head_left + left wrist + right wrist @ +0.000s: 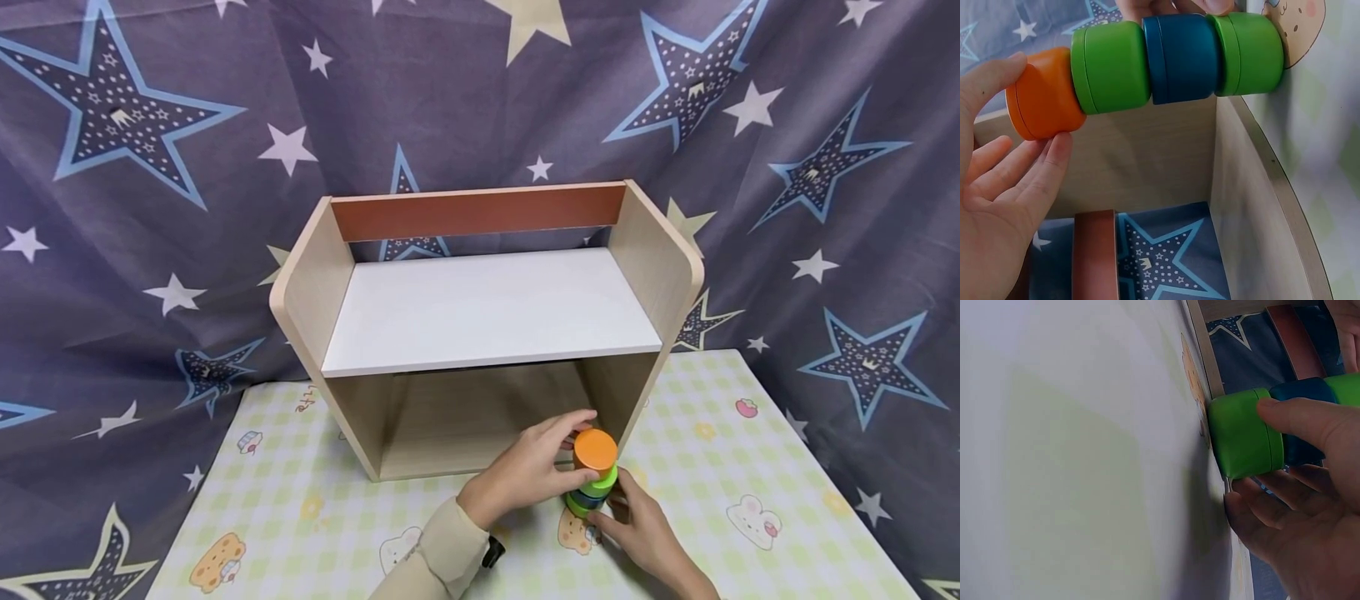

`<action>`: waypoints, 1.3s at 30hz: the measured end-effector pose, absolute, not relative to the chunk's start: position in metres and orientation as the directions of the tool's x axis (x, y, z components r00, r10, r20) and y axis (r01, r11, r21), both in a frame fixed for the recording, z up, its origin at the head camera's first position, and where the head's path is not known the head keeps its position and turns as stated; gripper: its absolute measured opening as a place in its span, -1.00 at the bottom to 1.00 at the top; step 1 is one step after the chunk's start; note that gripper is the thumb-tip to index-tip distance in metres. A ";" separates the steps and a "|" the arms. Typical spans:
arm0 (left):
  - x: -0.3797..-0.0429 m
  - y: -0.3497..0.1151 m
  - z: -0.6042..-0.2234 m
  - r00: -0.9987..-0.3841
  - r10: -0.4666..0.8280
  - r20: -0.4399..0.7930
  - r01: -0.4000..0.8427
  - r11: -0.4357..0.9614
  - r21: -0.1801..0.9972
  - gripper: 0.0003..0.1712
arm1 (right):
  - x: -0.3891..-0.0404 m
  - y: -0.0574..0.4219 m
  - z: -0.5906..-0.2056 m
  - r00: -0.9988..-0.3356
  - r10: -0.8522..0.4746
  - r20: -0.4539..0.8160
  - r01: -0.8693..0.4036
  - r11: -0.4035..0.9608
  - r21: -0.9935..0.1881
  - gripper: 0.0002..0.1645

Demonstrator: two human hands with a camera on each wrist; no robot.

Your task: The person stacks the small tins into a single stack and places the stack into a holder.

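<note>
Small lidded jars stand stacked on the tablecloth before the shelf's right front corner. An orange jar [595, 450] tops the stack, over a green jar [1113, 69], a dark blue jar [1185, 56] and another green jar [1241, 434] at the bottom. My left hand [528, 471] holds the orange jar between thumb and fingers. Low on the other side, my right hand [645, 529] grips the bottom green jar, its thumb near the lid seam and its fingers behind. The stack leans slightly, with the jars a little out of line.
A wooden shelf unit [491, 312] with a white upper board and a brown back rail [480, 212] stands behind the hands. Under it is a pale checked tablecloth [285, 517] with cartoon prints. A dark star-patterned curtain [465, 108] hangs behind.
</note>
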State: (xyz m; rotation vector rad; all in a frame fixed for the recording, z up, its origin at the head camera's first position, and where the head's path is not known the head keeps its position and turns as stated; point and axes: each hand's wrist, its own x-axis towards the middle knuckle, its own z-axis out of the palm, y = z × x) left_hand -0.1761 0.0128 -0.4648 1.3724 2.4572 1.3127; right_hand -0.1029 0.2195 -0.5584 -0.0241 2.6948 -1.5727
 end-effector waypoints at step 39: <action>-0.172 0.011 -0.469 -0.613 0.721 0.324 0.687 0.282 0.670 -0.08 | -0.103 0.219 -0.558 -0.999 -0.028 -0.026 0.009 0.479 -0.878 -0.26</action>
